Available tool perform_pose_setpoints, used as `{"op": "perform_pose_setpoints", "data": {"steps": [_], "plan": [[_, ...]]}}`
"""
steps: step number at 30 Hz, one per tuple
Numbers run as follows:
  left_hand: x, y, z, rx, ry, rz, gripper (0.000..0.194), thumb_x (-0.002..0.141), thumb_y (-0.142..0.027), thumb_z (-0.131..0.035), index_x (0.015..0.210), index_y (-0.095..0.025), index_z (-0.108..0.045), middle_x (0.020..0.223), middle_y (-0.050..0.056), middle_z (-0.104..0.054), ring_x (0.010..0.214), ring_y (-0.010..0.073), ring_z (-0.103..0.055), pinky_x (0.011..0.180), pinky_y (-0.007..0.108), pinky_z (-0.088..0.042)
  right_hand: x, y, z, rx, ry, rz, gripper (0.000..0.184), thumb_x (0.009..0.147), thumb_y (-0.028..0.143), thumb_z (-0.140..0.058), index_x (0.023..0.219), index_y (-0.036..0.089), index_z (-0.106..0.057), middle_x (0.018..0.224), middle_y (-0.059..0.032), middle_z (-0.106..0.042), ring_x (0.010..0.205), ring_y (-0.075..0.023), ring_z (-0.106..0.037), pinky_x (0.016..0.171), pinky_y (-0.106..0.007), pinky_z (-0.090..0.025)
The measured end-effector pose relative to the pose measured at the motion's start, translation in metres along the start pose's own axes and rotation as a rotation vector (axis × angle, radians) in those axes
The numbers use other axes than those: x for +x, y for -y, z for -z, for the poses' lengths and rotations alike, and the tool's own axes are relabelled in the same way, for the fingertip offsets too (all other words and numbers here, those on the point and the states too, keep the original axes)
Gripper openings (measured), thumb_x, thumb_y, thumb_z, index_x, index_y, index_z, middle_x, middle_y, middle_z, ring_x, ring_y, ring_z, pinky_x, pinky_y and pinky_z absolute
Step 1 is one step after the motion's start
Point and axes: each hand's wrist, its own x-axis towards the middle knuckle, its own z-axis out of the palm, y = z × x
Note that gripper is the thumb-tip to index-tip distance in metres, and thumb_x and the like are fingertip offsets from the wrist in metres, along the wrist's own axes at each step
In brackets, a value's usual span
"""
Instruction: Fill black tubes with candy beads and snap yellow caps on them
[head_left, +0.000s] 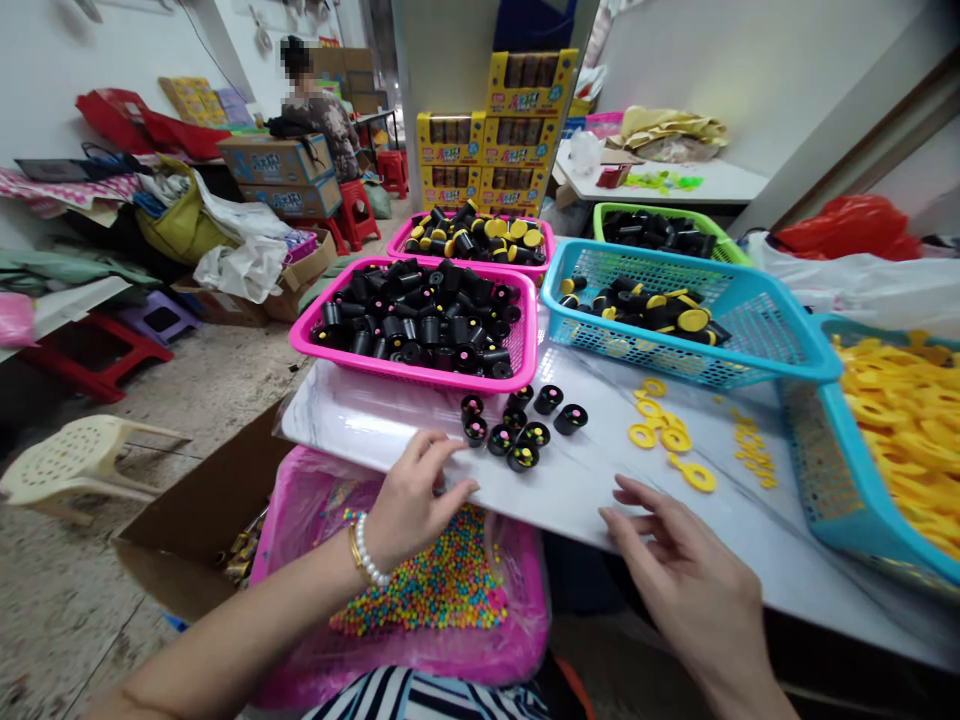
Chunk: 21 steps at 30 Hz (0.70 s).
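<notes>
My left hand [420, 495] hovers over the near edge of the white marbled table [360, 408], fingers apart and nothing in them. Its fingertips are close to a group of small black cups [535, 434] with coloured beads inside. To the right, my right hand [675, 560] is held over the table edge, thumb and fingers apart, also bare. Yellow ring-shaped pieces [697, 477] lie beyond it. Below my left hand a pink basket [517, 640] lined with clear plastic holds many multicoloured beads [435, 590].
A pink basket [412, 378] of black cups stands behind the group. A blue basket [772, 340] holds black cups with yellow lids; another blue basket [817, 450] holds yellow pieces. A cardboard box [187, 500] is at left. A person [322, 110] is in the background.
</notes>
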Motion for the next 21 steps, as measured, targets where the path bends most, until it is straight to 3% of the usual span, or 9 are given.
{"op": "perform_pose_setpoints", "data": {"steps": [4,6,10,13,17,21], "plan": [[-0.01,-0.019,-0.013,0.058,0.141,-0.255,0.016,0.098,-0.027,-0.055,0.105,-0.016,-0.065,0.075,0.002,-0.064,0.064,0.0131,-0.062,0.059,0.023,-0.053,0.005,-0.023,0.018,-0.272,-0.159,-0.007,0.028,0.095,0.042,-0.056,0.106,0.021,-0.07,0.086,-0.0062,-0.072,0.067,-0.0184,-0.065,0.064,-0.032,-0.051],[-0.005,-0.026,-0.019,0.127,0.113,-0.309,0.017,0.099,-0.027,-0.053,0.104,-0.016,-0.066,0.071,0.002,-0.065,0.057,0.0123,-0.061,0.053,0.022,-0.051,0.015,-0.037,0.027,-0.389,-0.246,-0.058,0.031,0.096,0.041,-0.053,0.105,0.019,-0.071,0.084,-0.0079,-0.071,0.068,-0.0202,-0.064,0.067,-0.034,-0.05],[0.01,-0.032,-0.026,0.19,-0.025,-0.298,0.019,0.099,-0.029,-0.054,0.102,-0.015,-0.066,0.071,0.002,-0.068,0.057,0.0124,-0.062,0.054,0.023,-0.051,0.031,-0.065,0.033,-0.523,-0.188,-0.133,0.046,0.094,0.051,-0.049,0.103,0.012,-0.073,0.087,-0.0131,-0.071,0.069,-0.0249,-0.063,0.065,-0.037,-0.047],[0.009,-0.031,-0.03,0.168,-0.017,-0.292,0.02,0.099,-0.03,-0.053,0.099,-0.015,-0.067,0.072,0.002,-0.068,0.058,0.012,-0.063,0.055,0.022,-0.052,0.034,-0.072,0.023,-0.606,-0.104,-0.066,0.052,0.094,0.054,-0.048,0.104,0.01,-0.074,0.094,-0.0162,-0.07,0.079,-0.0298,-0.065,0.064,-0.038,-0.045],[-0.004,-0.029,-0.039,0.173,0.032,-0.262,0.022,0.098,-0.028,-0.051,0.091,-0.015,-0.067,0.069,0.002,-0.066,0.059,0.0131,-0.063,0.054,0.022,-0.051,0.04,-0.066,0.011,-0.6,-0.077,0.037,0.047,0.096,0.05,-0.048,0.108,0.011,-0.073,0.096,-0.0155,-0.069,0.078,-0.0291,-0.064,0.061,-0.037,-0.045],[-0.009,-0.03,-0.045,0.064,-0.011,-0.145,0.018,0.096,-0.028,-0.055,0.095,-0.015,-0.068,0.073,0.003,-0.069,0.06,0.0129,-0.064,0.058,0.023,-0.053,0.046,-0.045,0.009,-0.528,-0.083,0.104,0.041,0.097,0.045,-0.05,0.106,0.012,-0.073,0.094,-0.0142,-0.068,0.072,-0.0254,-0.062,0.064,-0.036,-0.046]]}}
